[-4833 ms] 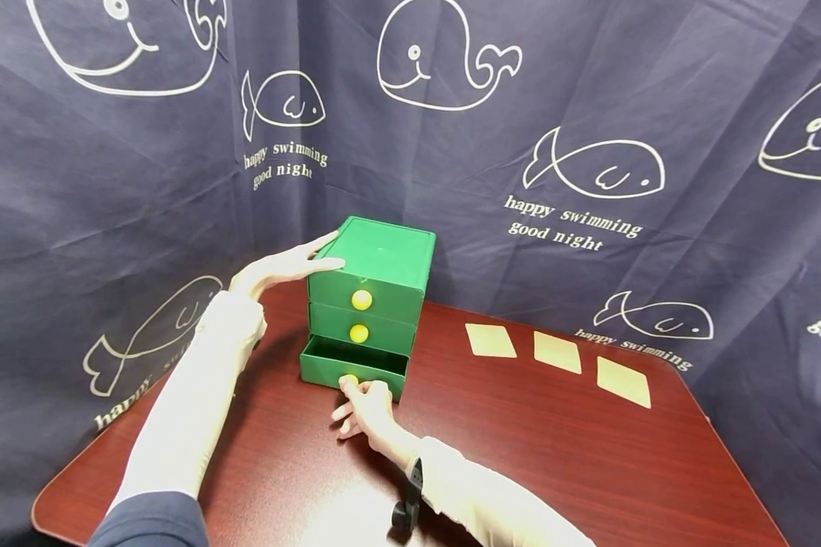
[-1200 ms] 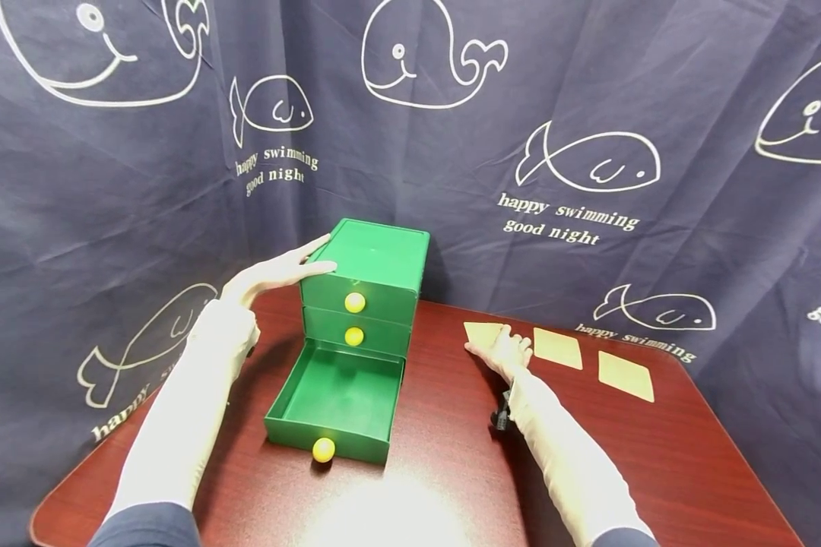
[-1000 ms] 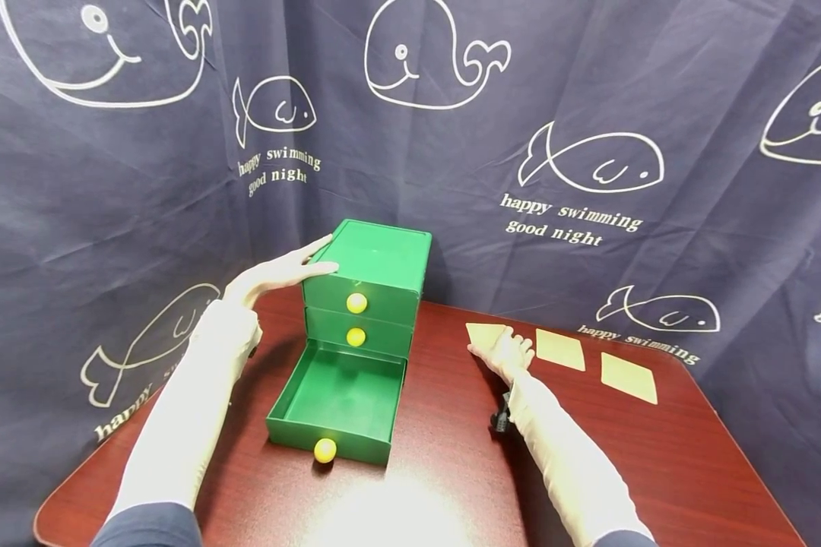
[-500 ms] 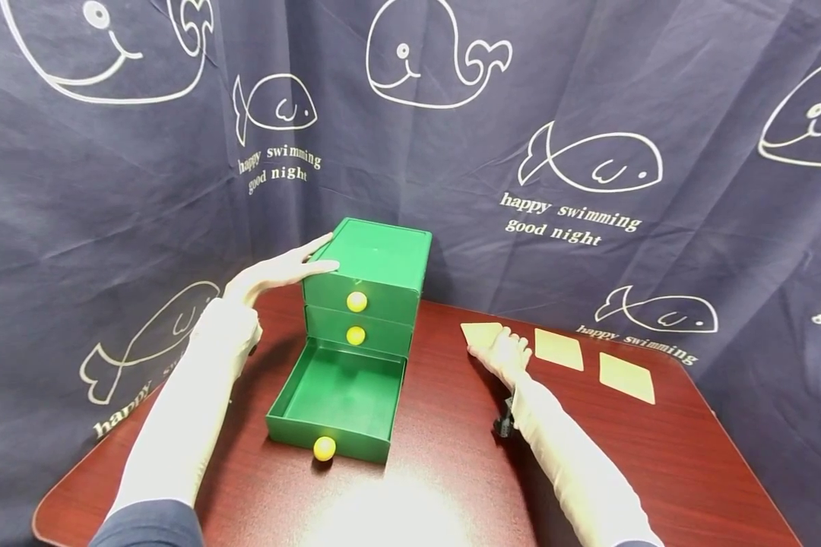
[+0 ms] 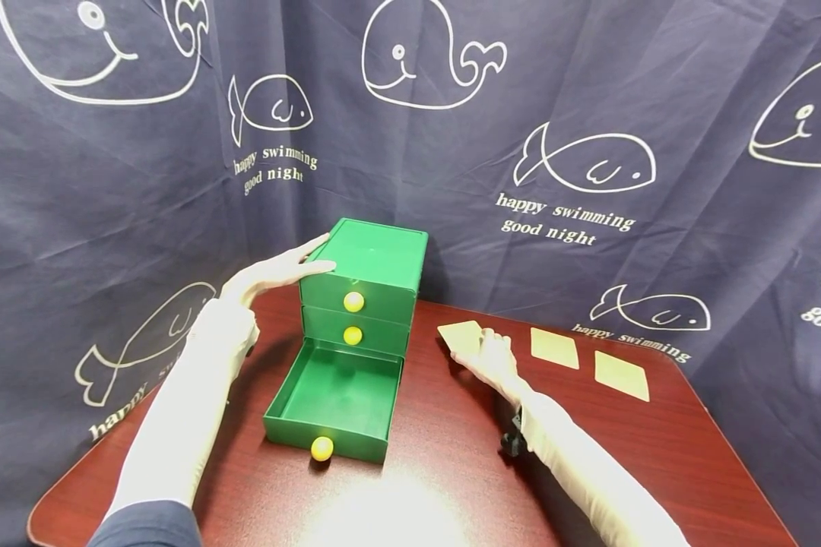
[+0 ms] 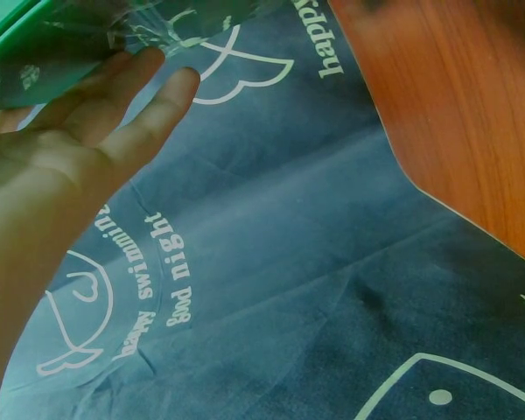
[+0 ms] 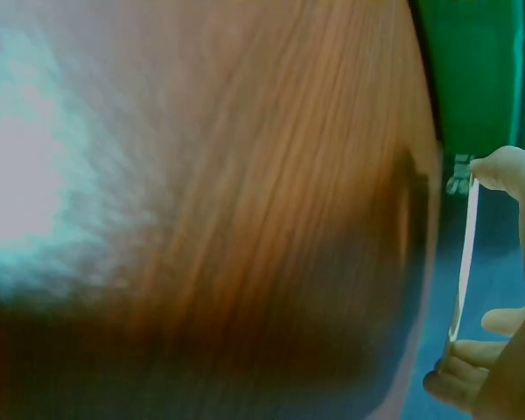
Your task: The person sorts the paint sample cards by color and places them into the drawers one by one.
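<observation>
A small green drawer cabinet [image 5: 376, 249] with round yellow knobs stands at the back of the table. Its bottom drawer [image 5: 345, 395] is pulled far out, with nothing inside; the two drawers above are closed. My left hand [image 5: 268, 275] rests on the cabinet's top left edge, thumb on top, fingers straight along the side. To the right of the cabinet, my right hand [image 5: 490, 363] pinches a thin, square, pale yellow sheet [image 5: 461, 337] by its edges. In the right wrist view that sheet [image 7: 466, 254] appears edge-on between thumb and fingers, lifted off the table.
Two more pale yellow squares [image 5: 554, 348] lie flat in a row to the right, at the back of the reddish-brown table [image 5: 451, 456]. Behind and around hangs a dark blue curtain [image 5: 451, 167] with white whales, fish and lettering.
Earlier the right hand pulled the bottom drawer out by its knob, then moved to the leftmost yellow sheet. It has now picked that sheet up and shifted it left. The left hand stays put.
</observation>
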`<state>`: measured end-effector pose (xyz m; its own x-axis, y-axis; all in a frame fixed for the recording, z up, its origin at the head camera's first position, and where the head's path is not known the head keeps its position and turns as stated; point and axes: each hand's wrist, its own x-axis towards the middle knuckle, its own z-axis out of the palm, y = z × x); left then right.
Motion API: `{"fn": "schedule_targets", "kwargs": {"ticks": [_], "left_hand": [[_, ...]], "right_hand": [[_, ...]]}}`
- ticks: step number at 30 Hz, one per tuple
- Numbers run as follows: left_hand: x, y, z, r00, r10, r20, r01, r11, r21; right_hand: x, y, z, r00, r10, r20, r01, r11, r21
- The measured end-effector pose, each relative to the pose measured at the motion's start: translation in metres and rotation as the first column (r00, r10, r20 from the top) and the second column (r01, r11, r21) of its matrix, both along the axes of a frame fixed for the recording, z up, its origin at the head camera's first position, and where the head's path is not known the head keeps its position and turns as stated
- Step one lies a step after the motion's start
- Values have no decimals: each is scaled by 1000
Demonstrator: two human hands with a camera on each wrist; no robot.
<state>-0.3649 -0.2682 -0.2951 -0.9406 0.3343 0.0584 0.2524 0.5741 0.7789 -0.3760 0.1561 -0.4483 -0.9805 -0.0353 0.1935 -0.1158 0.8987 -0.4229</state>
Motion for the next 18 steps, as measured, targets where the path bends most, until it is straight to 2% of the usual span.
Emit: {"fn": "schedule_targets", "kwargs": {"ticks": [4, 10, 18], "left_hand": [[0, -1, 0, 1000, 0, 2, 0, 1000, -3], [3, -2, -1, 1000, 13, 21, -13, 1000, -10], [4, -1, 1, 1000, 3, 14, -3, 1000, -12]], "right_hand": [[15, -5, 10, 1000, 21, 4, -21, 1000, -23], [41, -9, 23, 995, 90, -33, -93, 993, -78], [74, -12, 35, 978, 196, -76, -201, 976, -78]]}}
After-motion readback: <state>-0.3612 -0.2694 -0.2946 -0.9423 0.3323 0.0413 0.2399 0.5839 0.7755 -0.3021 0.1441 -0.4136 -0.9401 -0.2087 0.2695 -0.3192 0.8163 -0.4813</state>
